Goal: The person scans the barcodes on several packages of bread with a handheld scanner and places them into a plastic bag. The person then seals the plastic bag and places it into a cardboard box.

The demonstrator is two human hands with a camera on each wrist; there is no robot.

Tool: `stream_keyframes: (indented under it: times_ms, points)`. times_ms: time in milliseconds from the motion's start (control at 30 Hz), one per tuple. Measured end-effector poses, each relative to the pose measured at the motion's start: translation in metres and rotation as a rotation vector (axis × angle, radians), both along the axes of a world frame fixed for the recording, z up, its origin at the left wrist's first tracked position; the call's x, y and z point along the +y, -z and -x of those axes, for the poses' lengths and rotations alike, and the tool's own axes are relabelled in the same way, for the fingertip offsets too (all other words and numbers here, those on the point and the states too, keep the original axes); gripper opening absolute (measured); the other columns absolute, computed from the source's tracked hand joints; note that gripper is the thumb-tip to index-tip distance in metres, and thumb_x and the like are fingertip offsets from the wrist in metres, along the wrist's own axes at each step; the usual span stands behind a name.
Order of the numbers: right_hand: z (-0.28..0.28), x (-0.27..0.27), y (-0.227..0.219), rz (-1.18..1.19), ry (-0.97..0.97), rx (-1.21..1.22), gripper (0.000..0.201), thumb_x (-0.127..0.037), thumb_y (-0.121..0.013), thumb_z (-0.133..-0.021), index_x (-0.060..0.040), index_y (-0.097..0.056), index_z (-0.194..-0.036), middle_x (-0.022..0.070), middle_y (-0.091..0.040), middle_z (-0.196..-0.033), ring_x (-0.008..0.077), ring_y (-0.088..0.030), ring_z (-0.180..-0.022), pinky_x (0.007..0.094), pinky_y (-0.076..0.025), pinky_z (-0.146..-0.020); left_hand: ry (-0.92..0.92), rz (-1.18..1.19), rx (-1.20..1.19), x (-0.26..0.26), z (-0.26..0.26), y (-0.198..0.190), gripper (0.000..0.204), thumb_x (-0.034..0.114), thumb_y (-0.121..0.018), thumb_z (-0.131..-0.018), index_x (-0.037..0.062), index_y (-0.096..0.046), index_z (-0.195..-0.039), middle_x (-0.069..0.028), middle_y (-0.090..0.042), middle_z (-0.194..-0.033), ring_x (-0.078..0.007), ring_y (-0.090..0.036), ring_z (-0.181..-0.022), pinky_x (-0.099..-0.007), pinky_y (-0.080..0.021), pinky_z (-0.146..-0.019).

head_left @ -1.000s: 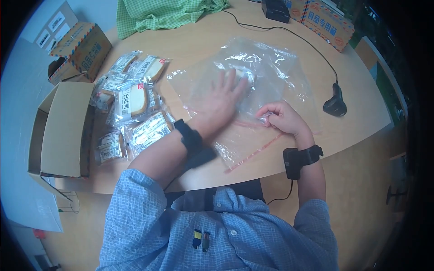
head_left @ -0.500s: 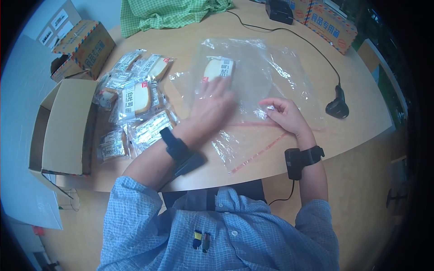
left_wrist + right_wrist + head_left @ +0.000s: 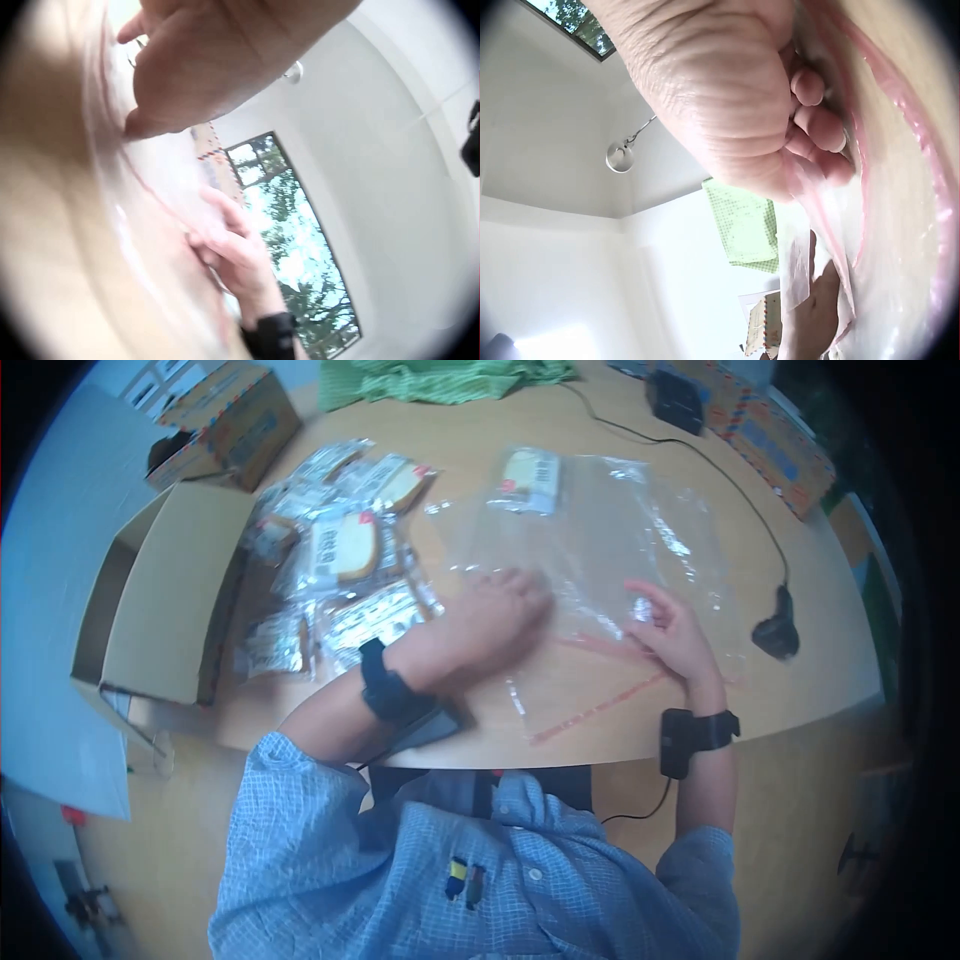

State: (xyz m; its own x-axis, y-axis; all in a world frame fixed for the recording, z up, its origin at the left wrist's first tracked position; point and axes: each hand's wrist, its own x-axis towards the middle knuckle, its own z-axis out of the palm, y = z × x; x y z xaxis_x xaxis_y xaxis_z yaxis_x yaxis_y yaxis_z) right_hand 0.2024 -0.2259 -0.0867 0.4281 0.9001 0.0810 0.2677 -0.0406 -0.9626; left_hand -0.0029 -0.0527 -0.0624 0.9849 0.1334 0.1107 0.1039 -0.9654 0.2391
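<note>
A large clear plastic bag (image 3: pixel 610 550) with red edge strips lies flat on the table. At its far end, under the film, sits one wrapped pack of sliced bread (image 3: pixel 530 482). My right hand (image 3: pixel 678 635) pinches the bag's mouth edge (image 3: pixel 810 195) between thumb and fingers. Blurred in the head view, my left hand (image 3: pixel 485 625) is low over the bag's near left side, apart from the bread. In the left wrist view its thumb and a finger are spread, with nothing seen between them. Several more wrapped bread packs (image 3: pixel 345 550) are piled to the left.
An open cardboard box (image 3: pixel 170 600) stands at the left edge, another box (image 3: pixel 235 435) behind it. A green checked cloth (image 3: pixel 440 380) lies at the back. On the right are a barcode scanner (image 3: pixel 776 630) with its cable and a printed carton (image 3: pixel 780 450).
My left hand has drawn back toward me from the bread pack, which now shows uncovered at the bag's far end. My right hand keeps its pinch on the bag edge. The head view has shifted.
</note>
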Motion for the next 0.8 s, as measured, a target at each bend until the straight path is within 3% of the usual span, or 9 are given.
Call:
stream_keyframes:
  times_ms: [33,100,133,200,300,400,533,633,800]
  points:
    - [0.0,0.001,0.0,0.003,-0.034,0.016,0.04,0.002,-0.057,-0.076,-0.0025,-0.054,-0.115,0.0007,-0.059,-0.078,0.0035,-0.051,-0.058,0.0168,-0.04,-0.052,0.091,0.148,-0.015,-0.002,0.017,-0.015,0.031,0.015,-0.059,-0.079,0.0014,-0.056,-0.107,-0.0178,-0.054,-0.115,-0.0315,-0.053,-0.106,-0.0393,-0.043,-0.089]
    - [0.001,0.0,-0.008,0.067,-0.019,0.092,0.045,0.003,-0.057,-0.076,-0.0021,-0.049,-0.12,-0.0005,-0.056,-0.072,0.0022,-0.049,-0.056,0.0159,-0.038,-0.049,-0.104,0.429,0.054,0.005,0.048,-0.042,0.021,0.013,-0.063,-0.077,0.0011,-0.063,-0.094,-0.0141,-0.063,-0.095,-0.0253,-0.061,-0.091,-0.0341,-0.048,-0.078]
    - [0.001,0.0,-0.009,0.067,-0.041,0.1,0.045,0.003,-0.057,-0.076,-0.0021,-0.049,-0.12,-0.0005,-0.056,-0.072,0.0022,-0.049,-0.056,0.0159,-0.038,-0.049,-0.135,0.41,-0.159,0.02,0.059,-0.035,0.018,0.014,-0.06,-0.075,0.0017,-0.065,-0.087,-0.0154,-0.065,-0.083,-0.0308,-0.062,-0.074,-0.036,-0.048,-0.071]
    - [0.002,0.002,-0.009,0.085,-0.018,0.102,0.043,0.003,-0.057,-0.076,-0.0008,-0.049,-0.118,-0.0016,-0.054,-0.069,0.0015,-0.047,-0.054,0.0155,-0.036,-0.046,-0.365,0.116,-0.336,0.048,0.083,-0.035,0.017,0.008,-0.062,-0.077,0.0019,-0.064,-0.093,-0.0122,-0.065,-0.09,-0.024,-0.063,-0.079,-0.0311,-0.049,-0.069]
    - [0.001,0.003,-0.01,0.135,-0.015,0.078,0.042,0.002,-0.057,-0.076,-0.0001,-0.049,-0.118,-0.0016,-0.054,-0.068,0.0017,-0.048,-0.054,0.0152,-0.036,-0.046,-0.527,-0.433,-0.252,0.075,0.11,-0.035,0.053,0.015,-0.065,-0.071,0.0136,-0.05,-0.122,-0.0227,-0.045,-0.125,-0.0373,-0.043,-0.116,-0.0401,-0.04,-0.092]
    - [0.001,0.002,-0.01,0.12,-0.012,0.109,0.041,0.002,-0.057,-0.076,0.0001,-0.049,-0.116,-0.0007,-0.055,-0.069,0.0021,-0.049,-0.054,0.0152,-0.037,-0.046,-0.588,-0.233,-0.14,0.099,0.124,-0.008,0.058,0.017,-0.065,-0.072,0.016,-0.045,-0.127,-0.023,-0.038,-0.132,-0.043,-0.031,-0.123,-0.0432,-0.032,-0.099]
    - [-0.003,0.0,-0.005,0.1,0.017,0.118,0.04,0.0,-0.058,-0.077,-0.0015,-0.05,-0.116,0.0002,-0.056,-0.069,0.0028,-0.049,-0.054,0.0156,-0.037,-0.044,-0.564,-0.191,-0.193,0.104,0.126,-0.006,0.051,0.015,-0.061,-0.078,0.0157,-0.046,-0.126,-0.0233,-0.04,-0.13,-0.0394,-0.036,-0.122,-0.0416,-0.033,-0.1]
    - [-0.001,0.001,-0.007,0.093,0.05,0.124,0.04,-0.003,-0.058,-0.078,-0.004,-0.05,-0.117,0.0007,-0.056,-0.07,0.0031,-0.05,-0.054,0.0161,-0.038,-0.042,-0.598,-0.013,-0.602,0.118,0.127,0.007,0.037,0.009,-0.054,-0.084,0.0124,-0.053,-0.12,-0.0179,-0.053,-0.118,-0.0313,-0.049,-0.112,-0.0361,-0.039,-0.094]
    - [0.0,0.003,-0.008,0.127,0.135,0.138,0.015,-0.01,-0.058,-0.082,-0.0065,-0.054,-0.096,0.001,-0.056,-0.069,0.0023,-0.048,-0.052,0.0164,-0.038,-0.042,-0.359,0.229,-0.634,0.035,0.11,-0.043,0.039,-0.002,-0.045,-0.082,0.0043,-0.052,-0.12,-0.0181,-0.057,-0.114,-0.0279,-0.054,-0.108,-0.0332,-0.04,-0.091]
